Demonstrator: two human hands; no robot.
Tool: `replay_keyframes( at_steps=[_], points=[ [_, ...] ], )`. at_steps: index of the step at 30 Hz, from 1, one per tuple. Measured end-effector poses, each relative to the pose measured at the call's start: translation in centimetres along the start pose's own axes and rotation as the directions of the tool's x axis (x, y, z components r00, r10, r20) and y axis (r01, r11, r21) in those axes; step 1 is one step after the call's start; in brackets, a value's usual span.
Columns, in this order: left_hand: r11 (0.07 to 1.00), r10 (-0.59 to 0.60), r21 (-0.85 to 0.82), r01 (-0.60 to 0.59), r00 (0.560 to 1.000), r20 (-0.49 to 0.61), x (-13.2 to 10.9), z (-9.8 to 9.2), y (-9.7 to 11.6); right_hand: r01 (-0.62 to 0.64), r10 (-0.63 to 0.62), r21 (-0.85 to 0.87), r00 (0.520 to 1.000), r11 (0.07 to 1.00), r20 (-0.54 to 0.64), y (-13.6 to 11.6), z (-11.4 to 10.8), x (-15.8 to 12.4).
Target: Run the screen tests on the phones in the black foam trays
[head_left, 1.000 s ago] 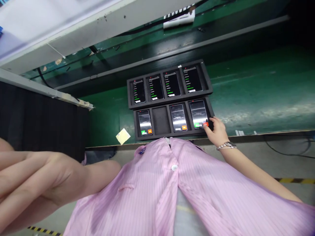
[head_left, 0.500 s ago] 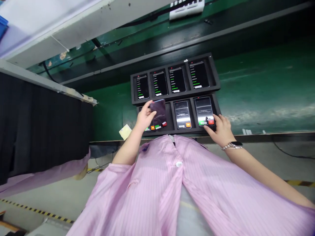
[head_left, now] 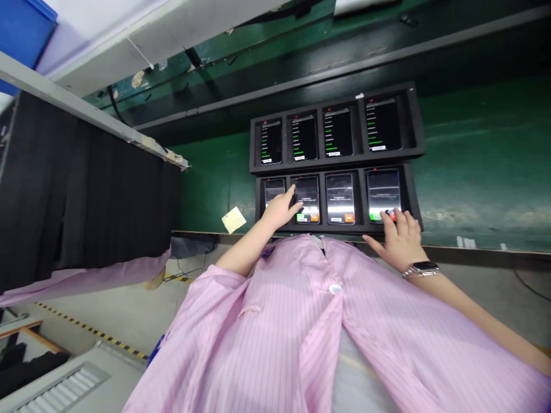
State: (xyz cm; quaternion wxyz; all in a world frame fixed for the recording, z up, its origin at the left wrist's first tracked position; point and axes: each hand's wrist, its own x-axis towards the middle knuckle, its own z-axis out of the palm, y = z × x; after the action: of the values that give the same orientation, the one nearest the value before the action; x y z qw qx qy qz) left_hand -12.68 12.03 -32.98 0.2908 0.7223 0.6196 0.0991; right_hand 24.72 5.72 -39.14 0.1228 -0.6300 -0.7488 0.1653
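Several smartphones lie face up in two black foam trays, screens lit. My left hand (head_left: 279, 211) is open at the left side of the near tray (head_left: 287, 227), fingers apart beside a smartphone (head_left: 307, 198) that rests in its slot. That hand partly covers the leftmost smartphone (head_left: 274, 188). Over the lower right corner of the rightmost near smartphone (head_left: 384, 192), my right hand (head_left: 399, 240) spreads its fingers; the fingertips hover at or touch the screen, I cannot tell which. Between them lies another smartphone (head_left: 340, 198) with an orange button on its screen.
Behind, the far tray (head_left: 286, 166) holds smartphones showing green and white text lines. A yellow sticky note (head_left: 233, 220) lies left on the green bench (head_left: 469, 172). A black curtain (head_left: 94, 195) hangs at left below a grey bar (head_left: 146, 144). A blue bin (head_left: 26, 31) shows top left.
The smartphone my left hand held raised now lies in the near tray's second slot, released. My right hand's fingers have moved onto the rightmost screen's lower corner. The view has shifted left.
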Motion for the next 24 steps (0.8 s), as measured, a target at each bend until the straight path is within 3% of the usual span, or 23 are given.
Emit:
replay_keyframes(
  at_steps=[3,5,6,8,10,12,17,24],
  points=[
    [0.997,-0.016,0.071,0.028,0.985,-0.17,-3.9,0.2,-1.8,-0.087,0.087,0.027,0.996,0.996,-0.014,-0.5,-0.8,0.4],
    [0.975,-0.212,0.006,0.224,0.933,-0.289,-6.0,0.3,-3.7,-0.212,0.219,0.105,0.974,0.972,-0.051,-0.5,-1.7,1.1],
    [0.936,-0.352,-0.083,0.344,0.884,-0.308,-6.7,0.4,-4.7,-0.315,0.326,0.168,0.944,0.934,-0.043,-0.5,-2.2,1.6],
    [0.81,-0.58,-0.269,0.52,0.777,-0.244,-7.6,0.8,-6.5,-0.539,0.546,0.271,0.836,0.797,0.057,-0.1,-3.2,2.8],
    [0.722,-0.665,-0.375,0.582,0.732,-0.144,-7.9,1.4,-7.6,-0.69,0.672,0.286,0.72,0.665,0.173,0.4,-4.2,4.0],
    [0.713,-0.659,-0.401,0.576,0.745,-0.103,-8.0,1.9,-8.0,-0.734,0.704,0.257,0.677,0.628,0.213,0.8,-4.8,4.9],
    [0.722,-0.62,-0.445,0.53,0.78,-0.078,-8.6,2.1,-7.5,-0.737,0.708,0.228,0.675,0.637,0.205,1.0,-5.2,5.0],
    [0.713,-0.633,-0.417,0.564,0.773,-0.036,-10.0,2.4,-6.5,-0.735,0.699,0.222,0.678,0.64,0.229,0.7,-5.2,3.3]
  ],
)
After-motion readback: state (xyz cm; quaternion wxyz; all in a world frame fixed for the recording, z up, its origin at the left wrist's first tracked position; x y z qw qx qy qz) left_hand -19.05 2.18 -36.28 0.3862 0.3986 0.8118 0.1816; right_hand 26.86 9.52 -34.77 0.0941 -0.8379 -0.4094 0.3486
